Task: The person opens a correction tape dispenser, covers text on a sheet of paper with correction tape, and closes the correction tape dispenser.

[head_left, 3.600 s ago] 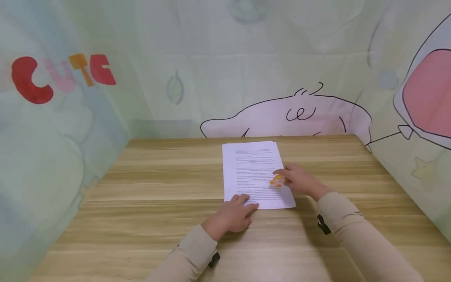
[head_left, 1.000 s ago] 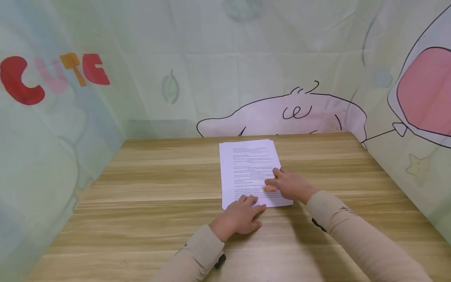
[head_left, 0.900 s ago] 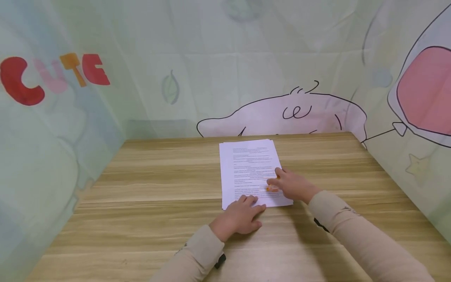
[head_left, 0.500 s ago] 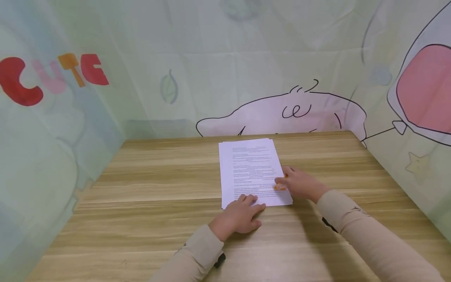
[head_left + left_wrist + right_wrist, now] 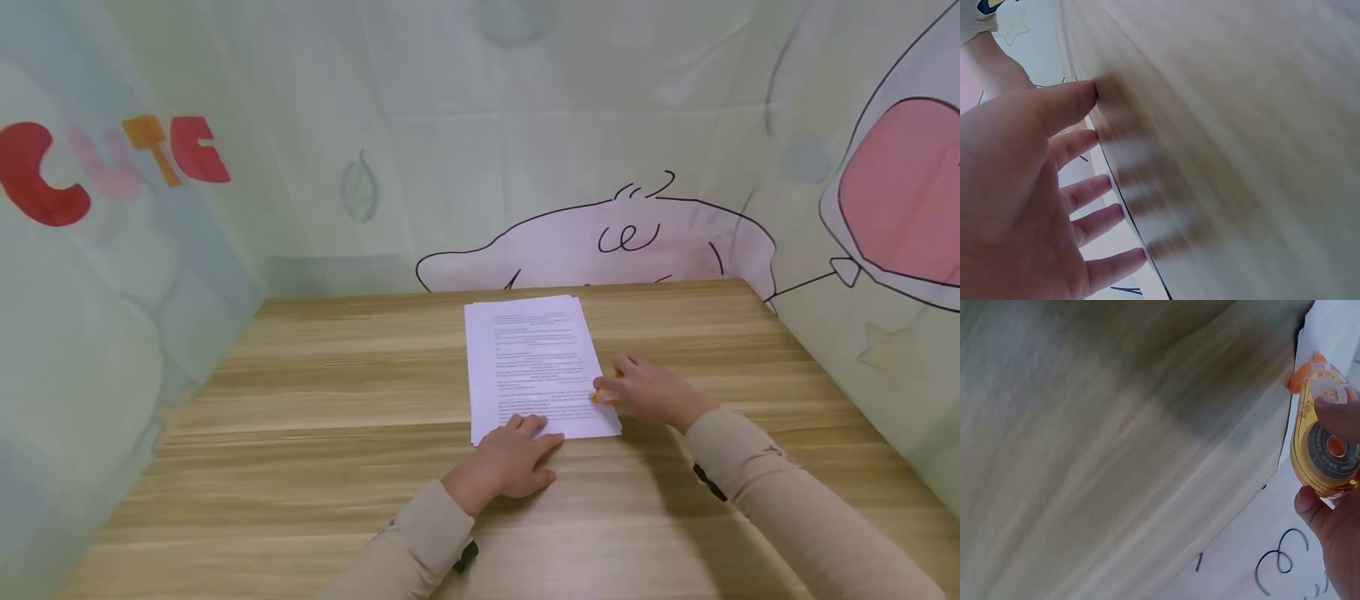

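Observation:
A stack of white printed sheets [image 5: 525, 358] lies on the wooden table. My left hand [image 5: 510, 462] rests at the stack's near edge, fingers spread and fairly straight over the paper; the left wrist view shows its fingertips [image 5: 1113, 262] touching down along the paper's edge. At the right edge of the sheets, my right hand [image 5: 656, 390] grips a correction tape dispenser [image 5: 1319, 459]. The dispenser is translucent orange-yellow with a dark reel inside and an orange piece at its tip. Its tip is at the paper's edge; whether it touches is unclear. The hand hides part of its body.
The wood-grain table [image 5: 322, 483] spreads out on both sides of the sheets. A printed cloth [image 5: 465, 167] with cartoon drawings stands behind and along both sides of the table.
Over the last second my right hand has slid rightward across the page with the correction tape, to the right edge. My left hand has shifted slightly right since the earliest frame.

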Tool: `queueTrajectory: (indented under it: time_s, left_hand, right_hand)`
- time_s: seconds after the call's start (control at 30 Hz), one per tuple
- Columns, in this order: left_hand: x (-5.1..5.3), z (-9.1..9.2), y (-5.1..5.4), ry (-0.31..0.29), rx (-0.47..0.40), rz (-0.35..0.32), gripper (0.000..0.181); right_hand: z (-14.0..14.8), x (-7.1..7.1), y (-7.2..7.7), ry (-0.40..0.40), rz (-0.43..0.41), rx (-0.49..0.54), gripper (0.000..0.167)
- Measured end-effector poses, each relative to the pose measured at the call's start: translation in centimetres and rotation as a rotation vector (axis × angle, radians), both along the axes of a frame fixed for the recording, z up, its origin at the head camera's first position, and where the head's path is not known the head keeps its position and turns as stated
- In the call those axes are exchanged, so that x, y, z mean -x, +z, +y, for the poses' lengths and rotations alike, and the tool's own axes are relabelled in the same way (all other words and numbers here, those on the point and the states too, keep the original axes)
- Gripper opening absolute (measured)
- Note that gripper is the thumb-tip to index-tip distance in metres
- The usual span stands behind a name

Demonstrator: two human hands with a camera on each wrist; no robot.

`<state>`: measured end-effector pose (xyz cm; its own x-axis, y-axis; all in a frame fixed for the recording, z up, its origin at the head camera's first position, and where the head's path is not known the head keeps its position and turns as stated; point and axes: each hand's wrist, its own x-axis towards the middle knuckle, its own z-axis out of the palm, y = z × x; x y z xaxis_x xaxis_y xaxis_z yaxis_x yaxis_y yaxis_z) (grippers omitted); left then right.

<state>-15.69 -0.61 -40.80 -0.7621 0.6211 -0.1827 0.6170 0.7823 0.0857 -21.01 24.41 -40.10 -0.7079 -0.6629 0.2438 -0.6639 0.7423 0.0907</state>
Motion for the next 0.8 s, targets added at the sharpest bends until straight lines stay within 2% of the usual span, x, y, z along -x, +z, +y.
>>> queueTrajectory:
  time_s: [0.17,0.23,0.5,0.7,0.8]
  left_hand:
    - [0.0,-0.1,0.0,-0.013,-0.007,0.025,0.051]
    - [0.0,-0.1,0.1,-0.010,-0.009,0.023,0.051]
    - [-0.6,-0.7,0.7,-0.021,-0.028,0.006,0.052]
    - [-1.6,-1.7,1.4,0.006,-0.028,-0.056,0.054]
    - [-2.0,-2.0,1.4,0.021,-0.026,-0.073,0.056]
  right_hand:
    - [0.3,0.2,-0.1,-0.037,-0.045,0.172,0.028]
    - [0.2,0.3,0.0,-0.049,-0.050,0.207,0.030]
    - [-1.1,0.2,0.2,-0.002,0.013,0.184,0.035]
    - [-2.8,0.0,0.4,-0.026,-0.061,0.135,0.034]
    - [-3.8,0.1,0.6,-0.034,-0.081,0.107,0.034]
